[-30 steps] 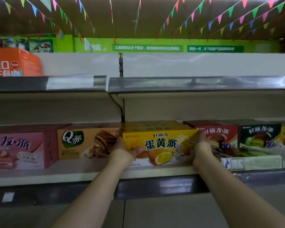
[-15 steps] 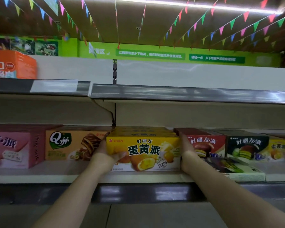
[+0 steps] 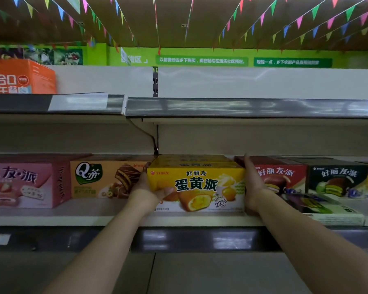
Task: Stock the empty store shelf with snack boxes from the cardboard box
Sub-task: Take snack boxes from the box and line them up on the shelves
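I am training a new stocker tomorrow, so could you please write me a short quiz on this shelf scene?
1. True or false: the left hand and right hand are at opposite ends of the yellow box.
2. Which box stands directly left of the yellow box? A) pink box B) orange Q box C) red box
3. Fill in: the orange carton sits on the ______ shelf.

Key
1. True; the left thumb lies across the box front, and the right hand lies flat against the box's right end.
2. B, the orange Q box.
3. Upper; the yellow box stands on the lower shelf.
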The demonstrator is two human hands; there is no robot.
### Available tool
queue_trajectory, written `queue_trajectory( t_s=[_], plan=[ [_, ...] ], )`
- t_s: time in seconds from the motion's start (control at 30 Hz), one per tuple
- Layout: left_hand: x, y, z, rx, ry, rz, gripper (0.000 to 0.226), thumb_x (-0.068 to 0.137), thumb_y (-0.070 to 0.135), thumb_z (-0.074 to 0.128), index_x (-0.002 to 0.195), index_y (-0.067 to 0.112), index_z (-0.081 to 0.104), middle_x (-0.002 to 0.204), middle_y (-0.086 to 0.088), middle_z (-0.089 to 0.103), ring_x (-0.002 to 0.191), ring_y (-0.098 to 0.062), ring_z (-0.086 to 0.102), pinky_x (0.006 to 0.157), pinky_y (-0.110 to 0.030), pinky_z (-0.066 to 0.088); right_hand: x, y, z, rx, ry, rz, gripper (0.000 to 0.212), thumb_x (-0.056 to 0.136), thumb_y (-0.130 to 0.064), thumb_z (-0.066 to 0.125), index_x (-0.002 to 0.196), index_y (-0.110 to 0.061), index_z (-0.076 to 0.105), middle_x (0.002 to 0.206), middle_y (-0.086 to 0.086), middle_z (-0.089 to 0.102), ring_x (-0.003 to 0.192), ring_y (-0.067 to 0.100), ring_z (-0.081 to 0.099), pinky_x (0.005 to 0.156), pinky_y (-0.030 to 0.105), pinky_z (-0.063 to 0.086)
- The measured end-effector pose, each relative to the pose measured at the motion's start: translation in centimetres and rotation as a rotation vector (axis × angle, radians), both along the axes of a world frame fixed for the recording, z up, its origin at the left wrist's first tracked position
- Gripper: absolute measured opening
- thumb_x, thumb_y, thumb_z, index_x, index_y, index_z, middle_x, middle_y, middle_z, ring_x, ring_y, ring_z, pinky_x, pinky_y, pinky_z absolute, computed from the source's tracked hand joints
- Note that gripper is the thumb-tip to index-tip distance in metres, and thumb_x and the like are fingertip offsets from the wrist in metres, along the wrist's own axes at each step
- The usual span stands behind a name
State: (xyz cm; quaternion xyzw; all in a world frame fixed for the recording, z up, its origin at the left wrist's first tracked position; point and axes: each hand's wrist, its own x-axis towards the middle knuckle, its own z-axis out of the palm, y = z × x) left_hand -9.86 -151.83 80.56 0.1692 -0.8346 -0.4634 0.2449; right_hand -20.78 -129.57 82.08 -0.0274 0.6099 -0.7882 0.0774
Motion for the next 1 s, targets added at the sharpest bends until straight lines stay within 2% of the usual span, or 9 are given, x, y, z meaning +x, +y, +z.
queue_trajectory(
  t_s=[0.1,0.2,0.27,0.4,0.57,0.7,0.8,0.9,1.0],
  plan=[
    [0.0,0.1,0.0,0.009,-0.007,0.006,0.074,0.082,0.033,0.075,0.142,0.021,0.034,0.132,-0.006,0.054,0.121,-0.028,0.052,0.085,-0.035,0.038,-0.5,0.0,-0.2,-0.03,-0.013,-0.064,0.122,0.019,-0.091,0.063,0.119,-0.021,0.064,0.107,0.014,0.072,0.099,0.037,0.068,0.099,0.057,0.043],
    [0.1,0.1,0.1,0.026,-0.001,0.011,0.079,0.081,0.033,0.075,0.145,0.021,0.03,0.134,-0.006,0.053,0.122,-0.028,0.051,0.09,-0.038,0.04,1.5,-0.6,0.6,0.004,0.041,-0.137,0.089,0.076,-0.084,0.04,0.131,-0.015,0.053,0.12,0.014,0.063,0.112,0.034,0.059,0.106,0.049,0.038],
    [0.3,0.2,0.1,0.048,0.022,0.005,0.082,0.08,0.03,0.077,0.146,0.021,0.028,0.134,-0.007,0.054,0.122,-0.029,0.052,0.096,-0.041,0.043,1.3,-0.7,0.7,0.089,0.09,-0.198,0.077,0.094,-0.068,0.023,0.139,-0.009,0.045,0.129,0.016,0.055,0.121,0.035,0.051,0.106,0.045,0.036],
    [1.1,0.9,0.3,0.068,0.103,0.0,0.102,0.078,0.019,0.079,0.154,0.02,0.011,0.145,-0.009,0.045,0.132,-0.03,0.044,0.104,-0.043,0.039,1.6,-0.7,1.0,0.113,0.051,-0.223,0.076,0.099,-0.061,0.016,0.146,-0.004,0.035,0.141,0.021,0.047,0.129,0.039,0.044,0.105,0.047,0.034],
    [3.0,2.4,1.1,-0.184,0.237,0.036,0.123,0.076,0.023,0.082,0.151,0.034,-0.015,0.161,-0.01,-0.001,0.146,-0.029,0.016,0.112,-0.042,0.03,4.1,-0.2,2.7,0.091,0.06,-0.155,0.066,0.097,-0.06,0.028,0.14,-0.012,0.044,0.13,0.017,0.057,0.117,0.037,0.055,0.103,0.049,0.042],
    [3.8,6.1,1.9,-0.547,0.262,0.002,0.099,0.085,0.033,0.07,0.154,0.029,-0.001,0.159,-0.009,0.008,0.145,-0.031,0.011,0.116,-0.044,0.021,5.1,2.4,4.8,0.471,0.302,-0.102,0.039,0.098,-0.034,0.043,0.126,-0.008,0.054,0.122,0.012,0.061,0.111,0.03,0.058,0.1,0.043,0.045],
    [3.8,10.5,2.4,-0.767,0.179,-0.225,0.069,0.093,0.035,0.059,0.151,0.024,0.023,0.151,-0.006,0.029,0.137,-0.025,0.031,0.11,-0.038,0.033,6.5,5.5,5.5,0.838,0.511,-0.116,0.029,0.094,-0.024,0.055,0.114,-0.006,0.066,0.106,0.006,0.064,0.101,0.024,0.058,0.089,0.032,0.046],
    [2.9,14.8,2.1,-0.801,0.109,-0.419,0.052,0.093,0.034,0.058,0.141,0.023,0.044,0.136,-0.004,0.051,0.118,-0.022,0.052,0.098,-0.035,0.045,6.1,9.2,4.8,1.002,0.509,-0.221,0.022,0.09,-0.018,0.055,0.095,-0.002,0.07,0.091,0.013,0.069,0.087,0.028,0.063,0.077,0.035,0.049],
    [1.0,18.0,1.1,-0.702,-0.009,-0.441,0.04,0.094,0.04,0.054,0.128,0.018,0.054,0.115,-0.005,0.064,0.101,-0.024,0.06,0.087,-0.036,0.05,5.2,13.2,3.5,1.147,0.434,-0.278,0.021,0.092,-0.022,0.056,0.082,-0.006,0.065,0.081,0.011,0.064,0.079,0.028,0.059,0.067,0.032,0.044]
  ],
)
